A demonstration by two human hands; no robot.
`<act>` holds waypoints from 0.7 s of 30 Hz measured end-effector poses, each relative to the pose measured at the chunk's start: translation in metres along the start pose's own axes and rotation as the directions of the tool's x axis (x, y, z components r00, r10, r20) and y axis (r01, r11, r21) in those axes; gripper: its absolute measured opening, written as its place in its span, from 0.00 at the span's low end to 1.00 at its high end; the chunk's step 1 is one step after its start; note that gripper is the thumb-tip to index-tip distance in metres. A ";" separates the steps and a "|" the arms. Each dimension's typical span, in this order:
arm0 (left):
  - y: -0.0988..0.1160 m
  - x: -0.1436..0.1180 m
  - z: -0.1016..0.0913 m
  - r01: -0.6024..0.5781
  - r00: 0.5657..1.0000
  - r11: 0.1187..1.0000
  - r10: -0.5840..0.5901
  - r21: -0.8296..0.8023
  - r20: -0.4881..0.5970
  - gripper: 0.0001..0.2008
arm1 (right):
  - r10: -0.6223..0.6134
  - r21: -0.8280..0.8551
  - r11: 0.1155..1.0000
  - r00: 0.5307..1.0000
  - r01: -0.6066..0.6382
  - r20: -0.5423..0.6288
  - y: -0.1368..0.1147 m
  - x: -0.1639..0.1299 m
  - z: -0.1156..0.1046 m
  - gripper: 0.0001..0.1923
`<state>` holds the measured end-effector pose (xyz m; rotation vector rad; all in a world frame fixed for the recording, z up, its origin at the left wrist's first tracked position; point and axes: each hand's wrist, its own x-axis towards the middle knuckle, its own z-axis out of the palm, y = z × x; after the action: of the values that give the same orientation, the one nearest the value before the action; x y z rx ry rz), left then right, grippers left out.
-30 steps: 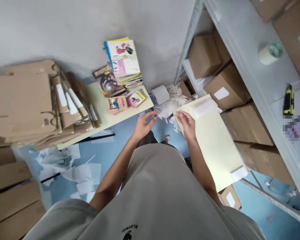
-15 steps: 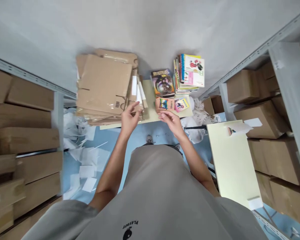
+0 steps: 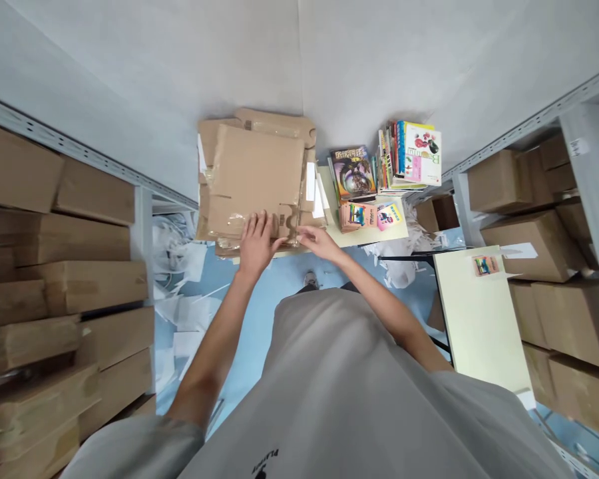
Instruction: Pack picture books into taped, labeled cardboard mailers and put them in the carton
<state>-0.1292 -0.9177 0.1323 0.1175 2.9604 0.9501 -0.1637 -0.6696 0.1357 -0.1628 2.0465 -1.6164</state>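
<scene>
A stack of flattened cardboard boxes (image 3: 259, 169) in clear plastic wrap lies on the left of the pale table. My left hand (image 3: 257, 247) rests on the front part of the top box, palm down, fingers stretched out and thumb pointing right. At the stack's front right corner is my right hand (image 3: 322, 242), its fingertips closed together on the edge of a box. White paper strips (image 3: 311, 181) stick out along the stack's right side. Small colourful card packs (image 3: 358, 215) lie on the table to the right of my right hand.
A dark-covered book (image 3: 353, 174) and a tall pile of books (image 3: 422, 154) stand against the wall. Cardboard boxes fill the shelves left (image 3: 100, 286) and right (image 3: 529, 246). A side table (image 3: 482, 319) holds a card pack. Paper scraps (image 3: 192, 309) litter the blue floor.
My left hand has come down flat onto the top box. My right hand has moved left, from near the card packs to the stack's corner. The view has shifted left.
</scene>
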 end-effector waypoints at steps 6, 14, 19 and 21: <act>0.002 0.003 -0.002 -0.107 0.969 0.989 0.081 -0.099 -0.235 0.28 | -0.103 0.016 0.995 0.995 0.103 0.000 -0.010 0.007 0.001 0.29; 0.071 0.004 -0.079 -0.040 0.733 0.982 -0.096 -0.183 -0.674 0.28 | -0.261 0.136 0.947 0.944 0.290 -0.200 -0.064 -0.011 -0.015 0.50; 0.139 0.008 -0.123 -0.195 0.652 0.946 -0.073 -0.260 -0.755 0.33 | -0.275 0.158 0.913 0.854 0.376 -0.441 -0.087 -0.049 -0.066 0.56; 0.162 0.015 -0.118 -0.284 0.708 0.905 -0.024 -0.316 -0.705 0.35 | -0.245 0.169 0.893 0.765 0.417 -0.596 -0.084 -0.074 -0.098 0.55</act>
<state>-0.1397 -0.8540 0.3224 -0.0618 3.3063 2.0150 -0.1644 -0.5775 0.2530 0.0748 2.2448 -2.4112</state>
